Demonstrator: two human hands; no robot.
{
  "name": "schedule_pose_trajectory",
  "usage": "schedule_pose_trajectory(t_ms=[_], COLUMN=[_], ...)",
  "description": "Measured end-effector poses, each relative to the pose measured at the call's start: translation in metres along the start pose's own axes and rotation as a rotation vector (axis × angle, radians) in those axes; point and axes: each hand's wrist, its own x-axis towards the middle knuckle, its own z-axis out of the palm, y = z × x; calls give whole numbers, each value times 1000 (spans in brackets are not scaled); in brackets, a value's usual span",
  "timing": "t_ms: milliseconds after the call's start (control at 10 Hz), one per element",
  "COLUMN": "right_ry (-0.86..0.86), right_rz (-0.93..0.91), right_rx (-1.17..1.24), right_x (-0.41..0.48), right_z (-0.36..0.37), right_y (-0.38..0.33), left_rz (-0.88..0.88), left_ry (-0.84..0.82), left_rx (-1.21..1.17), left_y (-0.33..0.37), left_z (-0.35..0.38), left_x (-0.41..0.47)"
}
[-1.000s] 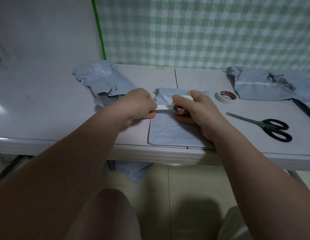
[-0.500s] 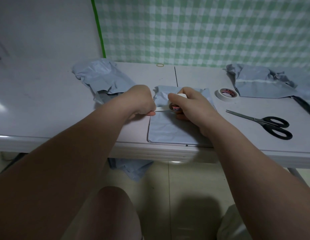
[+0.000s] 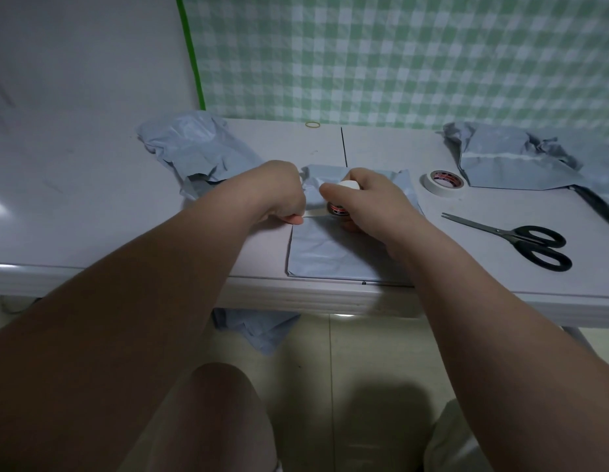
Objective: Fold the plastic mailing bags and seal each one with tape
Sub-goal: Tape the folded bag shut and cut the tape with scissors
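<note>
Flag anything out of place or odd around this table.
One grey mailing bag shows below the front edge of the table, hanging or lying on the floor, I cannot tell which, away from the crumpled bags on top. A lone rubber band lies at the far edge. Nothing looks spilled.

Roll [image 3: 337,209]: has slid left across the bag [image 3: 330,253] over the last second and now sits closer to the left hand [image 3: 279,195].
Strip [image 3: 315,213]: the pulled-out length between the roll and the left thumb is shorter than before.
Right hand [image 3: 374,202]: has moved left with the roll it grips, and its fingertip now reaches nearer the left knuckles.
Gap between hands: narrower than a second ago.
View: the camera has tipped slightly, so the table [image 3: 126,206] sits a little higher in frame.
</note>
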Motion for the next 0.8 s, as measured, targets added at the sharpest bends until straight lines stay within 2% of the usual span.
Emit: schedule_pose_trajectory(t_ms=[200, 300, 400, 500, 600, 700, 800], right_ry=[-16, -23, -28, -34, -42, -25, -13], right_rz=[-15, -22, -34, -42, -41, -55, -69], right_rx=[-48, -59, -93, -105, -96, -103, -107], right_x=[1, 0, -2, -2, -3, -3, -4], right_z=[1, 0, -1, -2, -2, -2, -2], right_y=[-4, -4, -6, -6, -6, -5, -2], left_rz=[-49, -24, 34, 143, 275, 332, 340], left_ry=[-56, 5, 197, 416, 381, 228, 151], left_rx=[-25, 35, 177, 3, -113, -46, 11], left_y=[10, 9, 1, -1, 0, -3, -10], left_z=[-1, -4, -1, 6, 23, 42, 53], left_x=[-2, -11, -14, -27, -43, -52, -53])
